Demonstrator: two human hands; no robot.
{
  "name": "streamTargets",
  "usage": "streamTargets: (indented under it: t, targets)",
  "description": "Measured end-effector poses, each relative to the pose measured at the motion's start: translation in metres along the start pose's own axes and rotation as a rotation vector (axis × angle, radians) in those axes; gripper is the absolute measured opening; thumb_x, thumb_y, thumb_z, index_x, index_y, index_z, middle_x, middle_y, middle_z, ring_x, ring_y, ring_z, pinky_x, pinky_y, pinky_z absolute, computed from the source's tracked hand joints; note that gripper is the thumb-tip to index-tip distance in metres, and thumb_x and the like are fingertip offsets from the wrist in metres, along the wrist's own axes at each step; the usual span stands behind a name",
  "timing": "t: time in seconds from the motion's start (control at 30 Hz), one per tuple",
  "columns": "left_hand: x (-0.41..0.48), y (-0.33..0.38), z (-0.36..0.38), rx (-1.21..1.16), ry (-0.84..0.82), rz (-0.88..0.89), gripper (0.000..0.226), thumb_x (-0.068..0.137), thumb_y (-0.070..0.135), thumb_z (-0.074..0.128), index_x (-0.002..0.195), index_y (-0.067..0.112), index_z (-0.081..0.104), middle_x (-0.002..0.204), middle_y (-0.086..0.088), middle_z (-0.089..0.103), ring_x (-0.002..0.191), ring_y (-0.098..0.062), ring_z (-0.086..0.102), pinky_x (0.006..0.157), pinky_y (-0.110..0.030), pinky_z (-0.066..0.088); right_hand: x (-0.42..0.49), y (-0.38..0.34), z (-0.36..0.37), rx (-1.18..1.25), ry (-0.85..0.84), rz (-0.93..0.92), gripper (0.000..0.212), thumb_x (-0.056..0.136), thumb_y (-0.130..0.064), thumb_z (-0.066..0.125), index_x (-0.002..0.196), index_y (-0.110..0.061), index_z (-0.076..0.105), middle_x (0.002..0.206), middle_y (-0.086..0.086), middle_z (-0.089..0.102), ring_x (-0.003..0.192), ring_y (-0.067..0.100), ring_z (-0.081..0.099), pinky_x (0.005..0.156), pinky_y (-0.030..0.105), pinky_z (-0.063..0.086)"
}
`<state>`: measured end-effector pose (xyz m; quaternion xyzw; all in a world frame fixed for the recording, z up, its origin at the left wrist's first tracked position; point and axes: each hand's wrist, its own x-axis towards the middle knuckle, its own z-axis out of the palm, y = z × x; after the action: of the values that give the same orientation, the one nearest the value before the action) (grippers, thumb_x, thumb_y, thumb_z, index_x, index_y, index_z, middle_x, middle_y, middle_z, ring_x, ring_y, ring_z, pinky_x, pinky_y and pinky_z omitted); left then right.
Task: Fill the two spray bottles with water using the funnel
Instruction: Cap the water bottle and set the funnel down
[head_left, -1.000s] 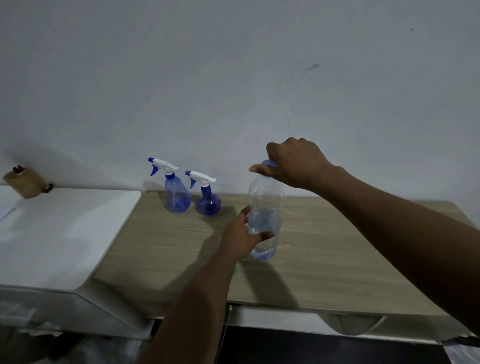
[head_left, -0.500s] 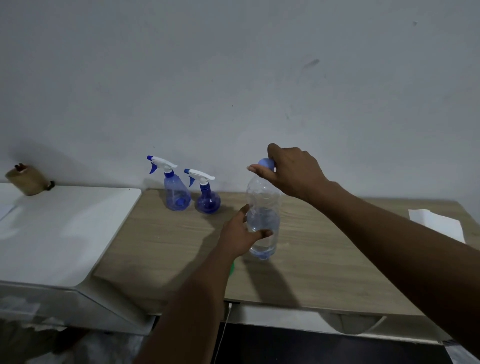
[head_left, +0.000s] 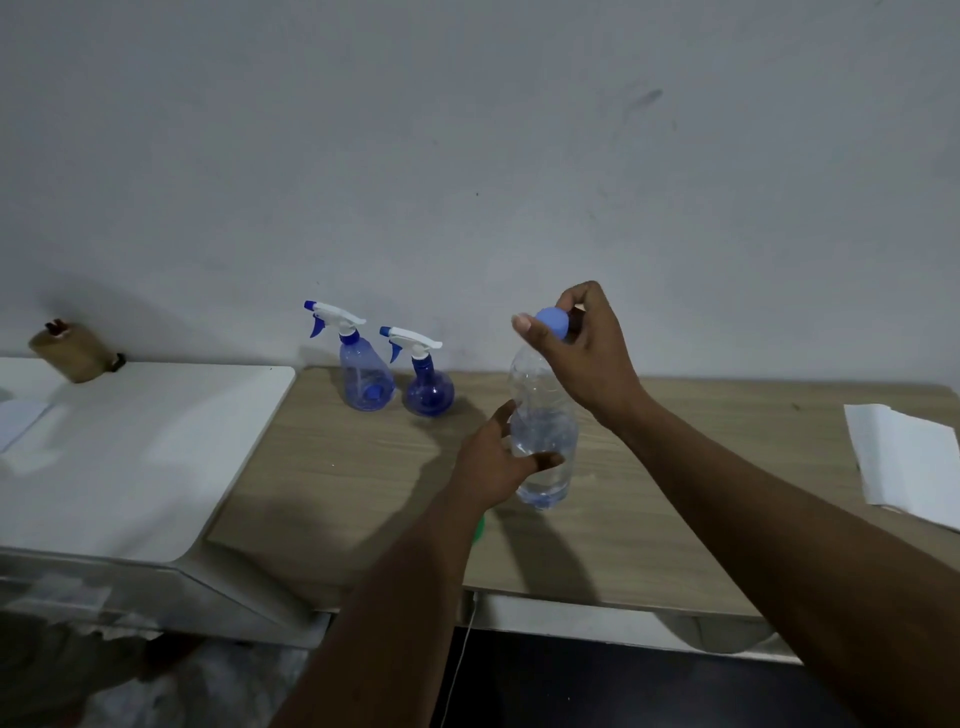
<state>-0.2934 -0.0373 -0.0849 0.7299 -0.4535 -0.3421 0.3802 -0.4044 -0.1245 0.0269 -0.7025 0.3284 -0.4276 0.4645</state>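
Observation:
A clear plastic water bottle (head_left: 543, 415), partly full, stands upright on the wooden table (head_left: 332, 467). My left hand (head_left: 493, 462) grips its lower body. My right hand (head_left: 582, 348) pinches its blue cap (head_left: 550, 323) at the top of the bottle. Two spray bottles stand at the back against the wall: a tall pale-blue spray bottle (head_left: 361, 374) and, right of it, a round dark-blue spray bottle (head_left: 427, 387), both with white trigger heads on. A sliver of something green (head_left: 479, 529) shows behind my left forearm; most of it is hidden.
A white cabinet top (head_left: 130, 447) adjoins the table on the left, with a brown roll (head_left: 72, 351) at its back. White folded paper (head_left: 904, 457) lies at the table's right end. The wall runs close behind the table.
My right hand has turned on the cap and lifted slightly, so the blue cap now shows between my fingers. The view has shifted left and down. My left hand keeps its hold on the bottle.

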Motion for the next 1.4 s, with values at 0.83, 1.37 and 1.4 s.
streamTargets:
  t: [0.83, 1.37, 1.4]
  targets:
    - [-0.008, -0.080, -0.055, 0.763, -0.297, -0.076, 0.057, 0.079, 0.037, 0.075, 0.132, 0.032, 0.054, 0.136, -0.003, 0.053, 0.119, -0.024, 0.056, 0.098, -0.038, 0.046, 0.001, 0.012, -0.002, -0.590, 0.048, -0.140, 0.046, 0.085, -0.064, 0.060, 0.095, -0.020, 0.057, 0.092, 0.000, 0.060, 0.084, 0.017, 0.054, 0.073, 0.031, 0.045]
    - [0.077, -0.064, -0.075, 0.664, -0.127, 0.115, 0.028, 0.090, 0.028, 0.068, 0.116, 0.017, 0.068, 0.116, -0.010, 0.066, 0.102, -0.028, 0.064, 0.086, -0.038, 0.053, 0.069, -0.018, -0.025, -0.763, 0.082, -0.113, 0.034, 0.081, -0.048, 0.075, 0.084, -0.016, 0.065, 0.083, -0.002, 0.066, 0.078, 0.018, 0.060, 0.067, 0.026, 0.043]
    - [0.087, -0.061, -0.075, 0.658, -0.117, 0.118, 0.028, 0.091, 0.026, 0.066, 0.117, 0.017, 0.068, 0.116, -0.010, 0.066, 0.102, -0.028, 0.065, 0.086, -0.038, 0.054, 0.077, -0.019, -0.027, -0.772, 0.081, -0.116, 0.034, 0.082, -0.047, 0.075, 0.084, -0.016, 0.065, 0.083, -0.002, 0.066, 0.078, 0.018, 0.060, 0.067, 0.026, 0.043]
